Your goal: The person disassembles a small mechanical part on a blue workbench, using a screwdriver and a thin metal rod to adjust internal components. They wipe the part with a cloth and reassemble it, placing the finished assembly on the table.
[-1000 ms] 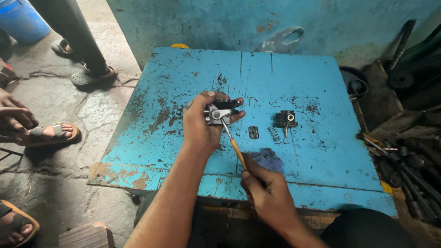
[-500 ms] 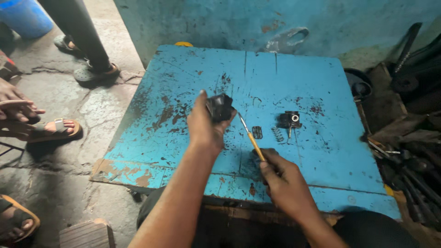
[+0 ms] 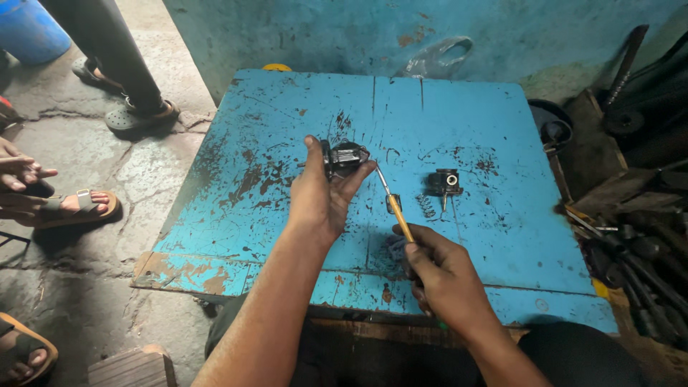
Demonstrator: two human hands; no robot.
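Gripping a small dark metal part (image 3: 344, 158), the left hand (image 3: 320, 197) is raised over the middle of the scratched blue table (image 3: 287, 122). Thumb stands up along the part's left side; the other fingers wrap under and around its right side, tips showing just below the part. Fingers curled only as far as the part allows, not a full fist.

Right hand (image 3: 441, 276) sits nearer the body, over the table's front edge, clenched around the dark grip of a screwdriver (image 3: 393, 208). Yellow section of the handle juts out above the knuckles; the thin steel shaft runs up and left, its tip meeting the lower right of the held part. Cannot tell whether the tip sits in a slot.

On the tabletop just right of the shaft: a small flat metal piece (image 3: 393, 203), a short coil spring (image 3: 426, 206), and another dark block-shaped part (image 3: 444, 182) with a round hole, all close together, apart from both hands.

Far left: another person's hand (image 3: 18, 172) and sandalled foot (image 3: 72, 206) on the cracked concrete floor (image 3: 136, 172). Right of table: a heap of dark tools (image 3: 638, 251).
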